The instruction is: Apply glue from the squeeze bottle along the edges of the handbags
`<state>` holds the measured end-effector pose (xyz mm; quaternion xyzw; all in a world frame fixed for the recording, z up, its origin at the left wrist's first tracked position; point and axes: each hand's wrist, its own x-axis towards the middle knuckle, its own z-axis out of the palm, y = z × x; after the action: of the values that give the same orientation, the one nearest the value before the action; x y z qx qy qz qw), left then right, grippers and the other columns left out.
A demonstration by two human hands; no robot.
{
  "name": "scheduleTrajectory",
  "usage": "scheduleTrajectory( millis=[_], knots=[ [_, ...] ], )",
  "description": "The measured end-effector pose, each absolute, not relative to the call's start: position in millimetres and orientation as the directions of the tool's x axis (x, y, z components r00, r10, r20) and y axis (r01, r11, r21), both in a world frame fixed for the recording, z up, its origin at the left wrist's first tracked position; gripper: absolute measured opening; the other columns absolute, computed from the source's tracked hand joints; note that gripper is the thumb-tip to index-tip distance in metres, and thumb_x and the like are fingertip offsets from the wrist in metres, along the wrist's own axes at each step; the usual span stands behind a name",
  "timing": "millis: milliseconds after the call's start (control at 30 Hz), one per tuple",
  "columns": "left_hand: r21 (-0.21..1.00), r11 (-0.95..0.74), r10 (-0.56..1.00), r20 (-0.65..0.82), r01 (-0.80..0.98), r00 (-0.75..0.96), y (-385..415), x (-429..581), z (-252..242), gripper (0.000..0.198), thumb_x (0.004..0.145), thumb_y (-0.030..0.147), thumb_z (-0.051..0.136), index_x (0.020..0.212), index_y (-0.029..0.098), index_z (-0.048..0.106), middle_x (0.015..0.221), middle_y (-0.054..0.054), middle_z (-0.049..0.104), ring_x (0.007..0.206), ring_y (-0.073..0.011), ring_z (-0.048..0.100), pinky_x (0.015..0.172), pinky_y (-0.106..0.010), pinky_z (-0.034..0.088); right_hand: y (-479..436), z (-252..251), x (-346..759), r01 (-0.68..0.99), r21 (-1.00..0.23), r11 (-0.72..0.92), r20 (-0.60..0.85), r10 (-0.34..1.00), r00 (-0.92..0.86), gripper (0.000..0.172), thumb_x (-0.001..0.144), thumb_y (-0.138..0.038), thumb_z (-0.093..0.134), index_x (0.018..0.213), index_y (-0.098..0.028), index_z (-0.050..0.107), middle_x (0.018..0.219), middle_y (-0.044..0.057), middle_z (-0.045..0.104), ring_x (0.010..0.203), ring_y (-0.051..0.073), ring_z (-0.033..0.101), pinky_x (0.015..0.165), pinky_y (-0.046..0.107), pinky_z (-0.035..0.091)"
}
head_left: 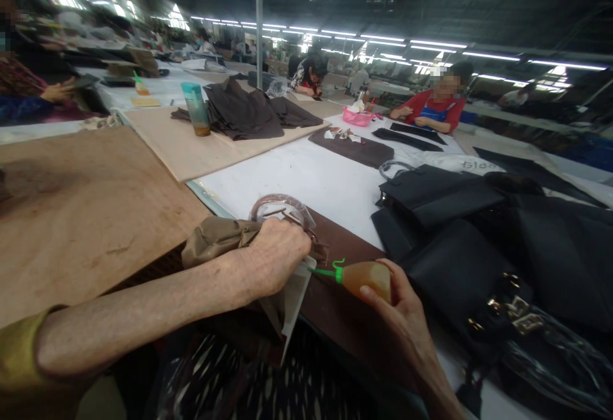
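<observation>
My right hand is wrapped round a glue bottle filled with amber liquid. The bottle lies tilted nearly flat, and its green nozzle points left at a pale edge of a brown handbag. Closed over the bag's upper edge, my left hand grips it; the exact spot under the fingers is hidden. Tan lining cloth bulges out to the left of that hand. Behind it stands a bag handle wrapped in clear plastic. Whether the nozzle tip touches the edge I cannot tell.
Black handbags are piled on the right. A bare wooden board lies at left. Farther back are a teal-topped bottle, dark brown pieces and a pink basket. A person in red works across the table.
</observation>
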<state>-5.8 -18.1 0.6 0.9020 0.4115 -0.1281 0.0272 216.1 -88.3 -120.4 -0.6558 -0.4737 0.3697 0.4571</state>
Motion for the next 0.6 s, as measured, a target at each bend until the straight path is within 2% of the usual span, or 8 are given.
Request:
scheduleTrajectory(
  millis=[133, 300, 500, 600],
  knots=[
    [-0.049, -0.67, 0.73, -0.228, 0.741, 0.645, -18, -8, -4, 0.018, 0.06, 0.007, 0.062, 0.077, 0.01, 0.063, 0.081, -0.015, 0.065, 0.073, -0.0301, 0.063, 0.061, -0.04, 0.05, -90, -114, 220, 0.377, -0.915, -0.145, -0.058, 0.971, 0.233, 0.057, 0.067, -0.046, 0.069, 0.116, -0.021, 0.052, 0.099, 0.003, 0.062, 0.089, 0.027, 0.058, 0.079, 0.036, 0.046],
    [-0.029, -0.678, 0.712, -0.275, 0.735, 0.646, -19, -8, -1, 0.017, 0.061, 0.007, 0.06, 0.078, 0.011, 0.063, 0.082, -0.013, 0.065, 0.076, -0.0295, 0.062, 0.063, -0.039, 0.049, -86, -122, 217, 0.345, -0.931, -0.116, -0.033, 0.971, 0.239, 0.058, 0.068, -0.046, 0.07, 0.117, -0.022, 0.05, 0.103, 0.003, 0.06, 0.092, 0.027, 0.056, 0.082, 0.036, 0.044],
    [-0.032, -0.698, 0.706, -0.196, 0.715, 0.68, -17, -11, -9, 0.015, 0.061, 0.005, 0.06, 0.074, 0.012, 0.062, 0.079, -0.012, 0.064, 0.072, -0.0286, 0.061, 0.06, -0.038, 0.047, -87, -129, 216, 0.302, -0.944, -0.131, -0.051, 0.964, 0.26, 0.057, 0.071, -0.045, 0.068, 0.119, -0.022, 0.048, 0.102, 0.003, 0.06, 0.089, 0.026, 0.056, 0.08, 0.035, 0.044],
    [-0.03, -0.694, 0.707, -0.215, 0.719, 0.674, -17, -11, -11, 0.015, 0.061, 0.005, 0.059, 0.073, 0.012, 0.062, 0.078, -0.012, 0.064, 0.07, -0.0268, 0.06, 0.059, -0.036, 0.046, -90, -126, 219, 0.326, -0.933, -0.15, -0.068, 0.965, 0.252, 0.056, 0.07, -0.046, 0.068, 0.117, -0.022, 0.049, 0.101, 0.003, 0.06, 0.089, 0.026, 0.056, 0.08, 0.035, 0.043]
  ],
)
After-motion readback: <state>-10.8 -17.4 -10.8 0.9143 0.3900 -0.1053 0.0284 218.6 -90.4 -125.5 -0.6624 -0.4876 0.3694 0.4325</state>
